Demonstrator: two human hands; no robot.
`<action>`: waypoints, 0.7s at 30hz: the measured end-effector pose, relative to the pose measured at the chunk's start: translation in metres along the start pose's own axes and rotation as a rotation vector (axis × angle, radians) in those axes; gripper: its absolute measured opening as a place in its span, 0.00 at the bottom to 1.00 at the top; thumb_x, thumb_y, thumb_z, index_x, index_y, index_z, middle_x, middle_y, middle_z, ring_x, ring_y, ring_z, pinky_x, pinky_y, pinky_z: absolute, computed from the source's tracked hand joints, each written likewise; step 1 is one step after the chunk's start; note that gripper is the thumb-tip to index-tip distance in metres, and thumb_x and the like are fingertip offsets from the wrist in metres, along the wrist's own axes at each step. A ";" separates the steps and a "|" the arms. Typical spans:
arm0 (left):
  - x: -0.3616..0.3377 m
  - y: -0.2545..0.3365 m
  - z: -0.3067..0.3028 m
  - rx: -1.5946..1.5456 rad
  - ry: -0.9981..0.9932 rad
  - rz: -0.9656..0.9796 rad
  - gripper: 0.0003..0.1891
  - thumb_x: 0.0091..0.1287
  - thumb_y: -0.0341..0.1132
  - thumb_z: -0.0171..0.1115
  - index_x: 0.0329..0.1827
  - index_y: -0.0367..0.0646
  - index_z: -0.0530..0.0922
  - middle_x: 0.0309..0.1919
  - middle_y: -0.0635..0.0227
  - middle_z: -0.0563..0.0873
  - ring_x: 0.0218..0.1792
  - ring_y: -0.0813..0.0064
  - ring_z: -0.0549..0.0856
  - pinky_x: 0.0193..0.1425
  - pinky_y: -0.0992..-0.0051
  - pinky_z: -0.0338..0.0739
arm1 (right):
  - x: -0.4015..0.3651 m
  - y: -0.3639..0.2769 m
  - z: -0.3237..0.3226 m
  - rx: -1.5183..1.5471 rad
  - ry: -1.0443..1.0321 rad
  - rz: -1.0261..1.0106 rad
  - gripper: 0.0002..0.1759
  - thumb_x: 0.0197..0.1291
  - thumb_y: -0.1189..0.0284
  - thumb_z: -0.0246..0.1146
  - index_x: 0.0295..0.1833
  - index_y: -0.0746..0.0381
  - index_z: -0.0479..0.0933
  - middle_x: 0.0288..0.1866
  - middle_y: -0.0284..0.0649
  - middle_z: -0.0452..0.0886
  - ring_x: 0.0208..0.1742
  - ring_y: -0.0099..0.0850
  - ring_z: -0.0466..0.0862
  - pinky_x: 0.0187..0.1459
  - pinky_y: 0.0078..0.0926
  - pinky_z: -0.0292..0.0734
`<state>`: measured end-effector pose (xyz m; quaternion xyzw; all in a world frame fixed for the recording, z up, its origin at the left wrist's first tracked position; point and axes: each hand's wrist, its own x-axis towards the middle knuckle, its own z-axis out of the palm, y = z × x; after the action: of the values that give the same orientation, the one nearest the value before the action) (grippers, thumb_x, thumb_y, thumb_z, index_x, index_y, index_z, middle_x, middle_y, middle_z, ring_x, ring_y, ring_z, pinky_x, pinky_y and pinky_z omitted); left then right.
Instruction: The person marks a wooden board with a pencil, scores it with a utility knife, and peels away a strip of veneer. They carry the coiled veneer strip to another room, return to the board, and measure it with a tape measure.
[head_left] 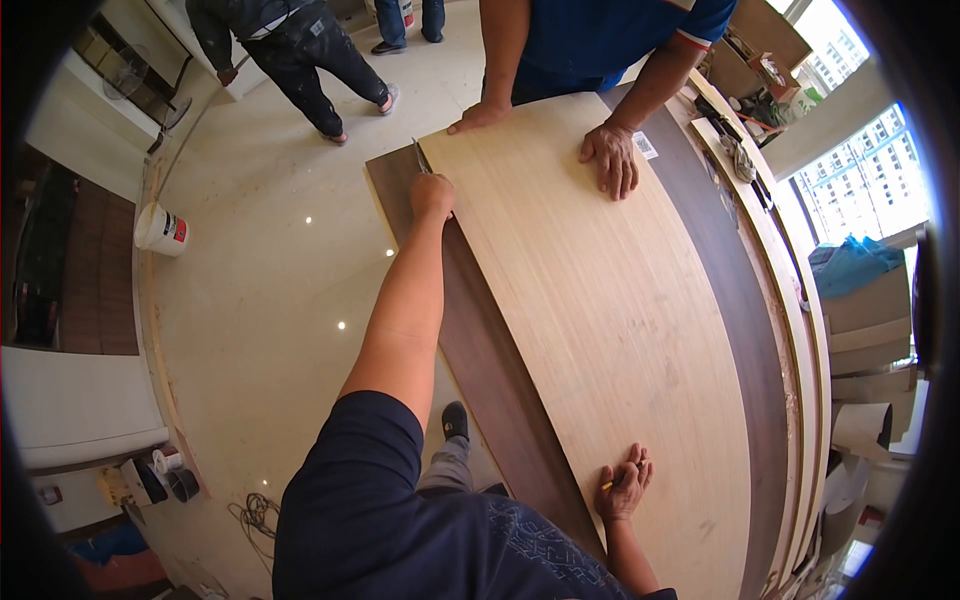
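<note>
A long light wood-grain board (610, 300) lies on top of darker brown boards (500, 370). My left hand (432, 195) is closed at the far left edge of the light board, around a thin metal tool (419, 154) whose exact kind I cannot make out. Close to my body, my right hand (625, 487) rests on the light board, fingers curled round a slim pencil (607, 485) with a yellow end.
Across the board, a co-worker's two hands (612, 158) press on its far end. Another person (315, 60) stands at the back left. A white bucket (162, 230) and a coiled cable (256, 520) are on the tiled floor. Long strips (800, 400) run along the right.
</note>
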<state>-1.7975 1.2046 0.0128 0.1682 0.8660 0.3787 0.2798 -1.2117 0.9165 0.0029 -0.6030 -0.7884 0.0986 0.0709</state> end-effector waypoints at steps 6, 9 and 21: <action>0.020 -0.007 0.007 0.074 -0.081 0.003 0.15 0.72 0.30 0.50 0.43 0.23 0.79 0.27 0.42 0.86 0.23 0.54 0.88 0.22 0.63 0.82 | 0.002 -0.002 -0.003 0.007 -0.007 0.009 0.15 0.66 0.61 0.60 0.43 0.59 0.65 0.77 0.51 0.65 0.79 0.53 0.58 0.77 0.55 0.41; 0.021 -0.003 0.007 0.145 -0.102 -0.025 0.12 0.70 0.28 0.53 0.40 0.24 0.80 0.26 0.43 0.86 0.22 0.56 0.88 0.20 0.63 0.81 | 0.002 -0.002 -0.003 0.002 -0.023 0.013 0.15 0.66 0.60 0.59 0.43 0.59 0.65 0.77 0.51 0.64 0.80 0.53 0.57 0.78 0.56 0.40; 0.022 0.000 0.012 0.091 -0.071 -0.121 0.10 0.69 0.28 0.55 0.40 0.29 0.82 0.23 0.46 0.85 0.18 0.59 0.85 0.16 0.65 0.77 | 0.004 -0.004 -0.005 -0.024 -0.070 0.033 0.14 0.65 0.62 0.60 0.44 0.59 0.65 0.78 0.51 0.63 0.80 0.53 0.56 0.78 0.56 0.39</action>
<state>-1.8075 1.2226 -0.0014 0.1417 0.8804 0.3151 0.3247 -1.2156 0.9192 0.0092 -0.6128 -0.7816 0.1113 0.0346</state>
